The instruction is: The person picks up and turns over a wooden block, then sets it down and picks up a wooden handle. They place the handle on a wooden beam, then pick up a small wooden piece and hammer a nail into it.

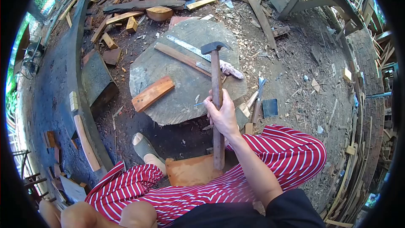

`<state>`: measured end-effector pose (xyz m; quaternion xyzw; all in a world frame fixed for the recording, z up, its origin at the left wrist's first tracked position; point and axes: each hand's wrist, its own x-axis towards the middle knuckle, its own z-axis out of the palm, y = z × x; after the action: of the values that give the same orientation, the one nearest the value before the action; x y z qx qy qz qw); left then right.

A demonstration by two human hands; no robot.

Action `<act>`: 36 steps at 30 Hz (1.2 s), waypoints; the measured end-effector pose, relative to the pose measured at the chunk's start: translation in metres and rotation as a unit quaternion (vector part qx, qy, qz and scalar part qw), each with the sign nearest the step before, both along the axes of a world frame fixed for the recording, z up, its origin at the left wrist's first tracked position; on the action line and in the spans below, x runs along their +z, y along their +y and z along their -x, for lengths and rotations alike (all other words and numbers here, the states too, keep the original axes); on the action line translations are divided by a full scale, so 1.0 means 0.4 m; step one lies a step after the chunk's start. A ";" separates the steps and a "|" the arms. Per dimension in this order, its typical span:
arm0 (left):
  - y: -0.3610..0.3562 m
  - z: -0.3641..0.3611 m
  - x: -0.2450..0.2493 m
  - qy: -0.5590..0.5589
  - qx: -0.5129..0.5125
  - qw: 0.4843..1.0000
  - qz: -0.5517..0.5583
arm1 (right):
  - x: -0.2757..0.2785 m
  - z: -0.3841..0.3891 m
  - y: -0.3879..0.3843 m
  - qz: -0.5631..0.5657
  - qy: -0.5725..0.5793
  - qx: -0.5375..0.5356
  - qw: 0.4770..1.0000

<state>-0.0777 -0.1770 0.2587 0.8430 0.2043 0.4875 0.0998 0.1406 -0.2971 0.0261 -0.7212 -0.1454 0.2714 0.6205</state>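
My right hand (pixel 222 114) is wrapped round the wooden handle of a claw hammer (pixel 217 76). The hammer stands with its dark metal head up, over the right part of a round wood stump (pixel 185 101). Its handle end reaches down to a wooden board (pixel 192 171) between my legs. At the bottom left edge, close to the camera, rounded parts of my left hand (pixel 80 215) show; the rest is cut off, and its grip cannot be made out. On the stump lie a short wood block (pixel 152 93), a long wooden strip (pixel 181 59), a metal ruler (pixel 187 47) and a crumpled pale cloth (pixel 231 70).
Right of the stump, a chisel (pixel 258 101) lies on the ground near a dark square piece (pixel 270 108). A long dark beam (pixel 80 71) runs along the left. Wood offcuts (pixel 160 13) and planks lie beyond the stump. My sandalled foot (pixel 145 145) rests before it.
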 end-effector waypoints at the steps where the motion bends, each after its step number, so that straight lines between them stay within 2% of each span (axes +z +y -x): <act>1: 0.000 -0.006 -0.005 -0.031 -0.021 0.999 0.018 | -0.001 -0.002 -0.001 0.001 -0.001 0.000 1.000; 5: 0.006 -0.025 -0.010 -0.146 -0.110 0.980 0.082 | -0.003 -0.004 0.002 0.003 -0.008 0.000 1.000; 10: 0.012 -0.045 -0.025 -0.281 -0.212 0.921 0.165 | 0.002 -0.005 0.001 -0.007 0.009 0.005 1.000; 18: 0.007 -0.066 -0.036 -0.462 -0.347 0.761 0.295 | 0.020 -0.004 0.002 -0.009 -0.001 -0.004 1.000; 20: 0.068 -0.135 -0.110 -0.421 -0.428 0.693 0.399 | 0.031 -0.006 0.008 -0.028 -0.002 -0.005 1.000; 21: 0.100 -0.202 -0.197 -0.420 -0.327 0.771 0.350 | 0.035 -0.006 0.012 -0.029 -0.007 -0.003 1.000; 22: 0.128 -0.255 -0.268 -0.324 -0.265 0.828 0.375 | 0.054 -0.004 0.018 -0.032 0.008 -0.003 0.999; 23: 0.128 -0.296 -0.274 -0.176 -0.181 0.874 0.415 | 0.066 -0.005 0.024 -0.048 0.010 0.003 0.999; 24: 0.128 -0.291 -0.296 -0.002 -0.176 0.890 0.420 | 0.077 -0.006 0.030 -0.048 0.014 0.012 0.999; 26: 0.144 -0.290 -0.404 0.095 -0.267 0.877 0.387 | 0.092 -0.013 0.039 -0.046 -0.007 0.030 0.998; 27: 0.151 -0.286 -0.425 0.098 -0.264 0.878 0.387 | 0.094 -0.014 0.046 -0.047 -0.003 0.031 0.998; 29: 0.163 -0.277 -0.462 0.219 -0.264 0.913 0.220 | 0.094 -0.020 0.056 -0.058 -0.010 0.050 0.997; 30: 0.162 -0.277 -0.466 0.219 -0.263 0.913 0.220 | 0.088 -0.021 0.064 -0.052 -0.014 0.052 0.997; 32: 0.159 -0.275 -0.473 0.192 -0.257 0.883 0.342 | 0.090 -0.020 0.074 -0.047 -0.015 0.060 0.997; 33: 0.160 -0.272 -0.474 0.192 -0.253 0.884 0.342 | 0.092 -0.019 0.080 -0.041 -0.018 0.066 0.997; 35: 0.163 -0.271 -0.477 0.213 -0.223 0.917 0.253 | 0.086 -0.017 0.091 -0.048 -0.015 0.066 0.997; 36: 0.162 -0.272 -0.483 0.212 -0.220 0.918 0.254 | 0.083 -0.017 0.095 -0.053 -0.012 0.062 0.997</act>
<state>0.0312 -0.1123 0.0656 0.8967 0.1470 0.1945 0.3694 0.1474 -0.2590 0.0592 -0.6804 -0.2116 0.2925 0.6377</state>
